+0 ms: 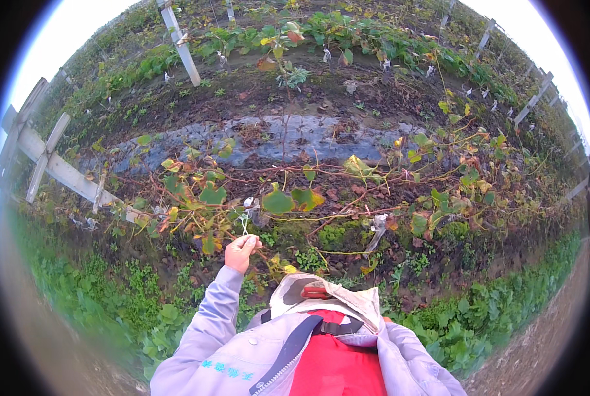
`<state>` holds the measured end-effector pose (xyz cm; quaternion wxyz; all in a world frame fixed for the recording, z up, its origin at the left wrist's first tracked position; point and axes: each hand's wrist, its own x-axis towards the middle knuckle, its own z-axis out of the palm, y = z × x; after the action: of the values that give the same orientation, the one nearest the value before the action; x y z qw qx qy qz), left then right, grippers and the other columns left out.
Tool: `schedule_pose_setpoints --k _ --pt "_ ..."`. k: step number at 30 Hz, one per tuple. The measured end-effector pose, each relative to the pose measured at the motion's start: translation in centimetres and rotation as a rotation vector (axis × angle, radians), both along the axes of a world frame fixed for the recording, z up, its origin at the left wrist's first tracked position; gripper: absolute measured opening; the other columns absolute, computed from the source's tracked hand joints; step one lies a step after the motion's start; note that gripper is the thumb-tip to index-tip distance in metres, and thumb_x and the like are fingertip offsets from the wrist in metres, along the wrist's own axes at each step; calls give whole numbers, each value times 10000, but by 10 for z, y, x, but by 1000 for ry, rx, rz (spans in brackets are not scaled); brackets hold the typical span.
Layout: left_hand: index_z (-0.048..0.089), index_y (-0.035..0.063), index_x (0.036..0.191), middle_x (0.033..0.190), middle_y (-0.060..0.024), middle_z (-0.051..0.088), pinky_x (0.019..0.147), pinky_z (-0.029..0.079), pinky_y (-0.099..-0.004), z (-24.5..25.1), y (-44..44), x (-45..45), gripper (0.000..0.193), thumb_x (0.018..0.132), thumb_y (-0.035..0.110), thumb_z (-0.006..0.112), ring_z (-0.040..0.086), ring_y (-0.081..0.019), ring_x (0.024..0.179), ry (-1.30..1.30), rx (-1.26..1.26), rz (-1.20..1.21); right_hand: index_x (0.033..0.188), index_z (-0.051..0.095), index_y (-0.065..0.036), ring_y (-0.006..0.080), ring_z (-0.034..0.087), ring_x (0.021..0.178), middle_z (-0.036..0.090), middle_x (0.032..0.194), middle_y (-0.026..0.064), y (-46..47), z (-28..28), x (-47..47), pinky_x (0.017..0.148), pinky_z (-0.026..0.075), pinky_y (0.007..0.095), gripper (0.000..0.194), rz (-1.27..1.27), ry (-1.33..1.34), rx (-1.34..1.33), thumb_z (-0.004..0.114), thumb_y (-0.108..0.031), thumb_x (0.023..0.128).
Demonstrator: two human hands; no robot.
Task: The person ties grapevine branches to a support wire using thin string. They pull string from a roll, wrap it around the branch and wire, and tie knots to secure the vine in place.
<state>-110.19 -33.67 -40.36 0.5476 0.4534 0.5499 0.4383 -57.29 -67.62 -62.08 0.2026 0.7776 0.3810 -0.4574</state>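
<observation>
My left hand [240, 252] pinches a thin white tie strip [245, 225] between thumb and fingers, just below a trained grapevine. Yellowing vine leaves [210, 218] and canes surround the strip's upper end. Right of it, a bunched piece of thin plastic [260, 215] hangs under the green leaves [277, 202]. My right hand [387, 320] is almost wholly hidden behind the cloth pouch at my waist; only a sliver shows by the sleeve. The cream pouch [374, 302] gapes at the top, with a red object [315, 292] inside.
A second plastic wrap [378, 225] is tied on the vine to the right. Concrete posts [181, 44] and a slanted beam [72, 173] stand among the rows. Dark plastic film [300, 133] covers soil beyond the vine. Low green plants [146, 297] line the near edge.
</observation>
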Motion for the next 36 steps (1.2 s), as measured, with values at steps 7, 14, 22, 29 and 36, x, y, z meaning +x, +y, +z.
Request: schedule_pose_setpoints --k 7,14,22,29,36 --pt "734 -16 1155 804 -20 694 727 521 -256 112 -60 28 280 1093 219 595 642 -89 751 149 119 -143 1141 806 -180 349 711 1148 767 1200 113 63 -29 7 978 552 433 456 124 -49 30 665 -545 905" --pt "760 24 1025 892 -139 740 727 552 -416 139 -114 67 147 978 142 685 689 -335 803 816 499 -244 1024 812 -133 357 742 1005 789 1046 136 156 30 3 885 568 456 511 176 202 268 672 -606 890" --pt "723 20 1047 812 -89 665 699 490 -374 110 -165 61 221 1064 201 598 619 -236 742 701 321 212 955 786 -67 306 744 853 774 901 148 280 174 -100 800 563 443 405 353 570 548 721 -464 911" --pt "650 -14 1034 710 0 522 717 476 -318 86 -174 41 252 1100 202 537 511 -129 687 -317 142 528 953 766 -40 288 725 813 757 871 148 357 240 -257 767 551 439 328 568 870 825 732 -365 922" --pt "720 -3 1011 869 -1 594 696 398 -240 104 -192 41 257 1051 207 577 502 -71 752 -45 78 236 957 767 -34 106 535 637 678 798 24 414 185 -360 538 421 281 193 -100 1016 290 726 -222 939"
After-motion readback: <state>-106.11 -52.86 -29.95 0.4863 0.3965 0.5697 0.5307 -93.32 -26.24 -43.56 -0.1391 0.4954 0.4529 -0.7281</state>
